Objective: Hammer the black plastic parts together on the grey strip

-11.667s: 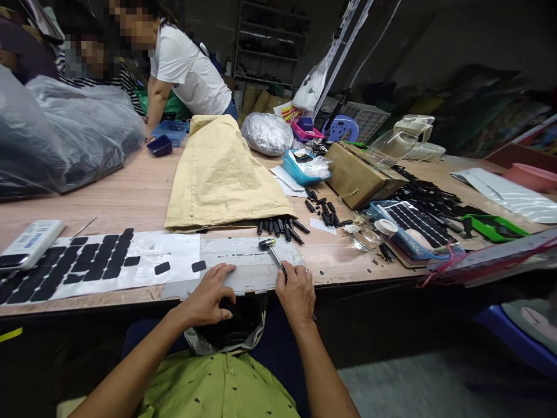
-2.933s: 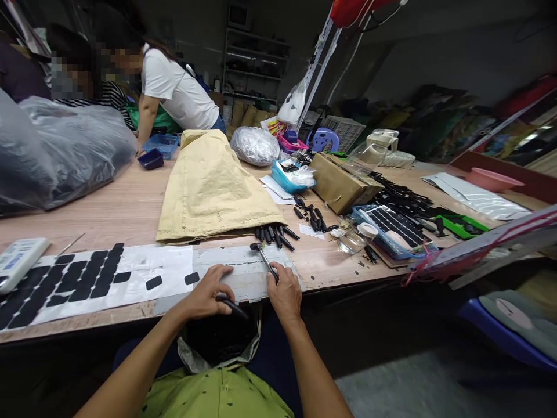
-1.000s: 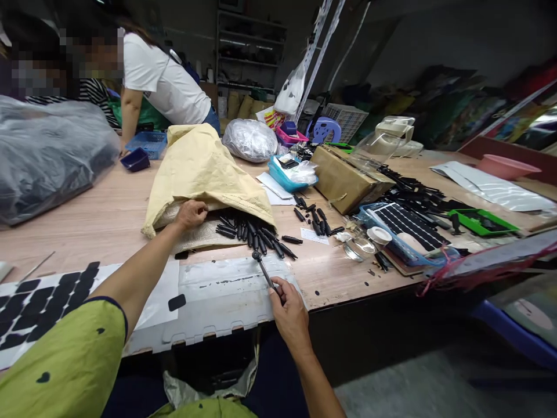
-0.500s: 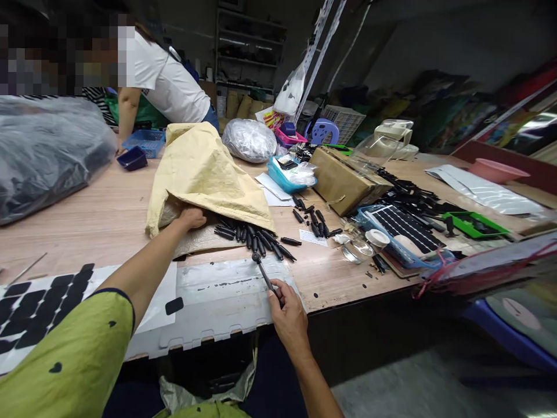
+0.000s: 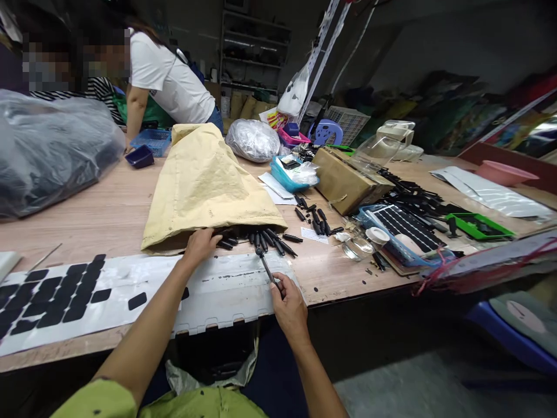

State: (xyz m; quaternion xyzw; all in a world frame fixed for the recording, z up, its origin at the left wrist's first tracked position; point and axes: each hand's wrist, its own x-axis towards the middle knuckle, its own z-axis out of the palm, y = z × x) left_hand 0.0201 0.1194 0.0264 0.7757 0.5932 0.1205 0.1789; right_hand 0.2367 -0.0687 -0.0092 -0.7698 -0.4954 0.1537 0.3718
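Observation:
A large pale yellow sack lies on the table with its mouth towards me. My left hand is at the sack's lower edge, fingers curled together beside several black spindle-shaped pieces; what it holds, if anything, is hidden. My right hand grips a thin dark rod with a round knob, pointing up and left, its knob close to the black pieces. Under both hands lies a whitish plastic sheet. On the left, black rounded patches lie in rows on a white sheet.
A cardboard box, a blue tray, a clear round container and a green tray stand to the right. A big plastic bag sits at the left. A person in a white shirt leans over the table's far side.
My left hand has come out from under the sack's edge and moved right and towards me. The sack's mouth has dropped and spread, covering some black pieces. My right hand keeps the rod nearly in place.

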